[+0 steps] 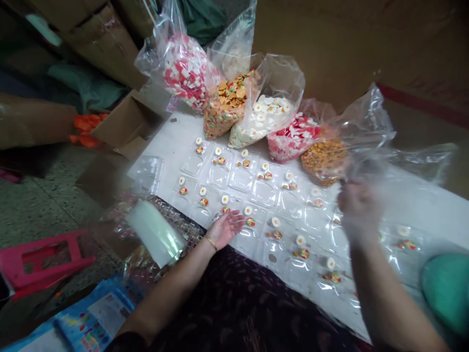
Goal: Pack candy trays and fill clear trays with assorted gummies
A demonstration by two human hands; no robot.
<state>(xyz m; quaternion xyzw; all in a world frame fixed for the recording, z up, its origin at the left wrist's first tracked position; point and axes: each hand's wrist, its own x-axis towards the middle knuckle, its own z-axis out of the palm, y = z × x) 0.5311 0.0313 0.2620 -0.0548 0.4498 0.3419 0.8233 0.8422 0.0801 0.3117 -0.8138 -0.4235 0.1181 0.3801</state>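
My left hand (226, 229) rests palm up over the front row, fingers stretched out and apart, with nothing visible in it. Motion smears my right hand (361, 208), which is at the right beside the bag of small orange-brown pieces (324, 159); its fingers cannot be made out. Rows of clear plastic pouches (244, 178) lie flat on the white table. On most of them sit a white fried-egg piece (276, 222) and a colourful pizza-like piece (250, 222). Some also carry a small brown piece (295, 254).
Along the back stand open clear bags: red-and-white pieces (185, 68), pizza-like pieces (225, 110), fried-egg pieces (269, 112) and red-white pieces (293, 134). A stack of clear sleeves (156, 232) lies left, near a pink stool (47, 259). Something round and green (447, 288) is at right.
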